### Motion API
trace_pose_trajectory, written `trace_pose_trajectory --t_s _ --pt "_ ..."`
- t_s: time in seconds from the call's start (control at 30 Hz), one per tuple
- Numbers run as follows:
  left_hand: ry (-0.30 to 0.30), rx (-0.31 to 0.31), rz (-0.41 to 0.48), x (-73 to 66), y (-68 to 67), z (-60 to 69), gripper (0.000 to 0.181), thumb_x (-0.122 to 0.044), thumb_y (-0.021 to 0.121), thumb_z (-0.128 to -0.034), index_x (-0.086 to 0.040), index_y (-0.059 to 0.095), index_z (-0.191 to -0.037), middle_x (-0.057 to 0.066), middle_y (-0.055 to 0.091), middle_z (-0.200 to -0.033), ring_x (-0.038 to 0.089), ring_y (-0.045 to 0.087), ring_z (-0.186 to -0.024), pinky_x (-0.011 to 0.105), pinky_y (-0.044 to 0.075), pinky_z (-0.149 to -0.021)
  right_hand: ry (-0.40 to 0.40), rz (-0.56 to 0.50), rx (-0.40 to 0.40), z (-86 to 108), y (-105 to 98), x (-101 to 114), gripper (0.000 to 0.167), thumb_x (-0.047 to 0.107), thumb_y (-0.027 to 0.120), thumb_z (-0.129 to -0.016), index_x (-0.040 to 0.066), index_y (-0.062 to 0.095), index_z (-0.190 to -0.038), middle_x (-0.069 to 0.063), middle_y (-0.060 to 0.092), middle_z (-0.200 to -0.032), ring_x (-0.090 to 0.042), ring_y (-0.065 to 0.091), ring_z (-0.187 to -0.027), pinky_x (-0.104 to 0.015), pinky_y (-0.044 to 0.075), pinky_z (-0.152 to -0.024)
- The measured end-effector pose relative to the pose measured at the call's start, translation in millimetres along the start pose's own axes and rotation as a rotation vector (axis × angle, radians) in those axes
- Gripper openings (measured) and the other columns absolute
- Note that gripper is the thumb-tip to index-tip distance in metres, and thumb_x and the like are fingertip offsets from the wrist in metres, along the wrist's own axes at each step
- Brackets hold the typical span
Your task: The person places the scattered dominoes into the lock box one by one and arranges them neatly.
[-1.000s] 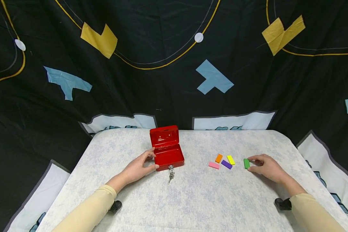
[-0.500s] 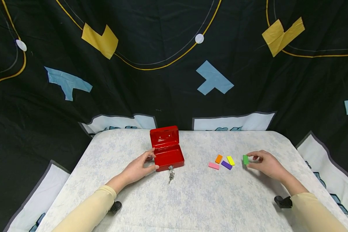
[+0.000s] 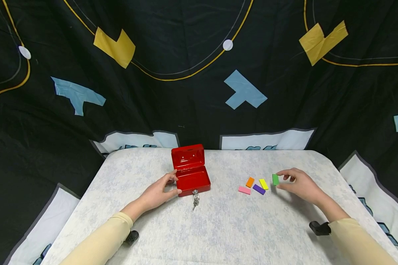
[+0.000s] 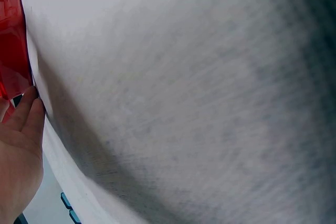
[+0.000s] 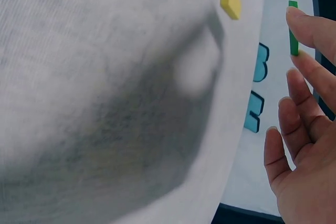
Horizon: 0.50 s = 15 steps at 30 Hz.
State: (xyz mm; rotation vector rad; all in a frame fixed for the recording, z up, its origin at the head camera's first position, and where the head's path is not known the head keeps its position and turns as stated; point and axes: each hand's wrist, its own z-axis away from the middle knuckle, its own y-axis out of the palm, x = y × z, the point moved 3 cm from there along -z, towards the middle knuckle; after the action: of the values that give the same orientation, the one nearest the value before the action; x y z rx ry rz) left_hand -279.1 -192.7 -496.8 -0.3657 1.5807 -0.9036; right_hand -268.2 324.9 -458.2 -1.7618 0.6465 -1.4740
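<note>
My right hand (image 3: 300, 185) pinches a small green block (image 3: 275, 179) between thumb and index finger, above the table. In the right wrist view the green block (image 5: 293, 35) is seen edge-on, and the other fingers spread loosely below it. An open red cash box (image 3: 194, 180) stands left of centre, its lid tilted back and nothing visible inside. Keys (image 3: 195, 200) hang from its front lock. Resting at the box's left side, my left hand (image 3: 159, 190) has its thumb by the front corner. Fairly straight fingers (image 4: 32, 111) touch the box in the left wrist view.
Between box and right hand lie a pink block (image 3: 244, 190), an orange block (image 3: 250, 182), a purple block (image 3: 259, 189) and a yellow block (image 3: 263, 184). The pale cloth-covered table (image 3: 219, 228) ends before a black curtain (image 3: 199, 110).
My right hand has lifted the green block off the table and carried it a little left and away from me, near the yellow block. The left hand and the box have stayed put.
</note>
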Motion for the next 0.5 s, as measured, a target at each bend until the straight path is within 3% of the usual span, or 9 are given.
trace_pose_trajectory --t_s 0.5 --pt "0.026 -0.01 -0.009 -0.2 0.1 0.8 0.042 -0.051 0.072 -0.0931 -0.027 0.054 -0.122 -0.006 0.032 -0.165 0.022 0.052 -0.134 0.054 0.04 -0.11 -0.056 -0.016 0.002 -14.7 6 26 0.044 0.029 0.083 -0.088 0.01 0.07 -0.125 -0.008 0.062 -0.104 -0.024 0.052 -0.095 -0.04 0.046 -0.077"
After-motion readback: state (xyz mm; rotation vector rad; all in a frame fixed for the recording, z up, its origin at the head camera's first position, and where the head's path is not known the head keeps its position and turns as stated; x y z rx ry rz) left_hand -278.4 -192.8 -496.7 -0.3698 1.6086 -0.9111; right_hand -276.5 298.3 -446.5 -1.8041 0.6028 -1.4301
